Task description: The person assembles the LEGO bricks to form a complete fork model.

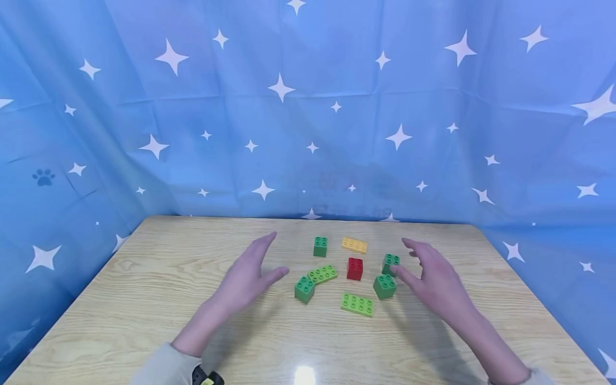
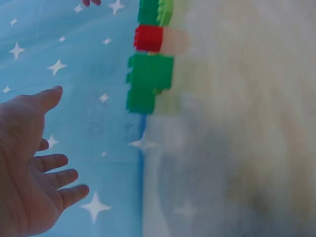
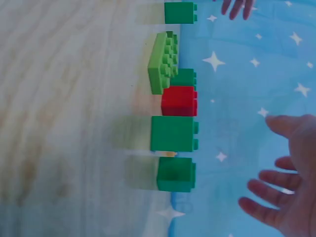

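My left hand (image 1: 244, 278) hovers over the table left of the bricks, fingers extended and thumb apart, holding nothing. On the other side, my right hand (image 1: 435, 278) has its thumb spread from relaxed fingers, with the thumb tip overlapping a green brick (image 1: 390, 261) in the head view. Just in front of that one sits another green brick (image 1: 385, 287). Nearest my left hand is a third green brick (image 1: 305, 289), beside a flat lime brick (image 1: 322, 275). A red brick (image 1: 354, 269) stands in the middle, and a second flat lime brick (image 1: 357, 304) lies nearer me.
Farther back are one more green brick (image 1: 320, 246) and a flat yellow-orange brick (image 1: 354, 245). Everything lies on a light wooden table (image 1: 159, 283). A blue curtain (image 1: 308, 123) with white stars hangs along the back and sides.
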Available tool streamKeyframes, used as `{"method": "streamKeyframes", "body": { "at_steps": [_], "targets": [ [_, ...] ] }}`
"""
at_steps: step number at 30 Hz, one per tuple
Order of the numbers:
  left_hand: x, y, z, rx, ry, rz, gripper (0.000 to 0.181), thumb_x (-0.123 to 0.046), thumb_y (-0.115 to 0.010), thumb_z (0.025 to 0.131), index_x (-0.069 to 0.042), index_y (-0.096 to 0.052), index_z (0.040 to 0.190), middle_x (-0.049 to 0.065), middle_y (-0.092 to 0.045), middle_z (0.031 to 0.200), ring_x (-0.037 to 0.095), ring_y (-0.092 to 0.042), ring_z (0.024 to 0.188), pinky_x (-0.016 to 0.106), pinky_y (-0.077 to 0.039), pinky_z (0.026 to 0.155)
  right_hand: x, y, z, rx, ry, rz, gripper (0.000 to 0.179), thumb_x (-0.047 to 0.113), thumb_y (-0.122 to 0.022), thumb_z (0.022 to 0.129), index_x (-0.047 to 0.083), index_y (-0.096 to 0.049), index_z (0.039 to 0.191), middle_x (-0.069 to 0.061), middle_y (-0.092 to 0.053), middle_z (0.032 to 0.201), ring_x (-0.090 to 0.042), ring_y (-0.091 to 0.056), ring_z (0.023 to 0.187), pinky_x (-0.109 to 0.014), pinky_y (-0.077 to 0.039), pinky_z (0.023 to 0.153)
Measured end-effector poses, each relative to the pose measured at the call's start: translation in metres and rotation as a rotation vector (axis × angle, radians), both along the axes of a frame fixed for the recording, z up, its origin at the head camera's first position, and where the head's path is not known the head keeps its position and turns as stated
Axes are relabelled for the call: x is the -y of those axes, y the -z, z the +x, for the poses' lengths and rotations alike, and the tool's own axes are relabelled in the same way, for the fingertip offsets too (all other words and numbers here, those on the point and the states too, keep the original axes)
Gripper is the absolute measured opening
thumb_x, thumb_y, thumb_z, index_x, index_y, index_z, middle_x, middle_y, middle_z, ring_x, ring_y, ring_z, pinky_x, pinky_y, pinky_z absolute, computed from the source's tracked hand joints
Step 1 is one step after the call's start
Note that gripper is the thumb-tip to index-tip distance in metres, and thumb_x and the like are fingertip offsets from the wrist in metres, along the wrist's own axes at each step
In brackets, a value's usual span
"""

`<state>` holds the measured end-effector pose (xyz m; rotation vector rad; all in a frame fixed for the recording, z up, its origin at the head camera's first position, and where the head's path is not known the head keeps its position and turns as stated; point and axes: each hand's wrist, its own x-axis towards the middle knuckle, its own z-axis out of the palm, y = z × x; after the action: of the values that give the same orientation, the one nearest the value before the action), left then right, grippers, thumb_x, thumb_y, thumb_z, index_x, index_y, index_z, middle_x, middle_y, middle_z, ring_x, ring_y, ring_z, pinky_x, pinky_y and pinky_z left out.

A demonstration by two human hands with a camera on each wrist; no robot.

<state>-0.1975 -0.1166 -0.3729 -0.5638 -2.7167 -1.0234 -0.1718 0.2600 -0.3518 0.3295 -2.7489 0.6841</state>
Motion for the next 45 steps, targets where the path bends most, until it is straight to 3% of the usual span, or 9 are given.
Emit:
{"method": "streamKeyframes", "body": {
  "at_steps": [6, 11, 18, 28, 37, 45],
  "targets": [
    [-0.016, 0.015, 0.004, 0.136, 0.106, 0.239, 0.089, -0.019, -0.082, 0.089, -0.005, -0.031, 0.160, 0.016, -0.042, 0.157, 0.039, -0.049, 0.135, 0.053, -0.046, 0.107, -0.002, 0.017, -0.001, 0.080, -0.021, -0.133, 0.058, 0.023, -0.077, 0.093, -0.006, -0.056, 0.139, -0.024, -0.065, 0.127, -0.039, -0.065, 0.107, -0.049, -0.058, 0.083],
    [-0.026, 0.026, 0.005, 0.212, 0.165, 0.318, 0.086, -0.012, -0.084, 0.086, -0.003, -0.036, 0.156, 0.020, -0.048, 0.149, 0.040, -0.054, 0.127, 0.049, -0.052, 0.100, 0.002, 0.029, 0.000, 0.158, -0.013, -0.217, 0.055, 0.023, -0.081, 0.090, -0.006, -0.061, 0.132, -0.021, -0.068, 0.120, -0.036, -0.068, 0.102, -0.044, -0.060, 0.078],
    [-0.035, 0.036, 0.002, 0.201, 0.144, 0.332, 0.071, -0.011, -0.086, 0.083, 0.002, -0.051, 0.143, 0.022, -0.060, 0.129, 0.038, -0.062, 0.113, 0.047, -0.057, 0.091, 0.007, 0.040, -0.004, 0.219, 0.033, -0.217, 0.056, 0.025, -0.081, 0.089, -0.006, -0.061, 0.131, -0.022, -0.067, 0.121, -0.035, -0.069, 0.100, -0.045, -0.060, 0.078],
    [-0.047, 0.044, -0.001, 0.203, 0.045, 0.260, 0.065, -0.020, -0.092, 0.076, 0.003, -0.062, 0.129, 0.010, -0.069, 0.106, 0.021, -0.067, 0.089, 0.035, -0.058, 0.075, 0.009, 0.047, -0.008, 0.303, 0.068, -0.265, 0.060, 0.026, -0.085, 0.085, -0.008, -0.061, 0.128, -0.020, -0.069, 0.116, -0.030, -0.069, 0.096, -0.036, -0.058, 0.071],
    [-0.050, 0.045, -0.001, 0.203, 0.074, 0.258, 0.037, -0.014, -0.087, 0.080, 0.002, -0.071, 0.110, 0.003, -0.071, 0.091, 0.014, -0.065, 0.079, 0.028, -0.056, 0.069, 0.009, 0.051, -0.008, 0.291, 0.068, -0.266, 0.057, 0.021, -0.085, 0.084, -0.009, -0.062, 0.127, -0.017, -0.071, 0.110, -0.029, -0.070, 0.094, -0.036, -0.058, 0.070],
    [-0.044, 0.044, 0.002, 0.239, 0.087, 0.255, 0.034, -0.012, -0.084, 0.082, 0.002, -0.073, 0.111, 0.004, -0.073, 0.092, 0.015, -0.067, 0.082, 0.027, -0.057, 0.071, 0.007, 0.052, -0.008, 0.296, 0.082, -0.239, 0.052, 0.019, -0.082, 0.087, -0.011, -0.063, 0.125, -0.013, -0.072, 0.102, -0.027, -0.069, 0.093, -0.037, -0.058, 0.073]
  ]
}}
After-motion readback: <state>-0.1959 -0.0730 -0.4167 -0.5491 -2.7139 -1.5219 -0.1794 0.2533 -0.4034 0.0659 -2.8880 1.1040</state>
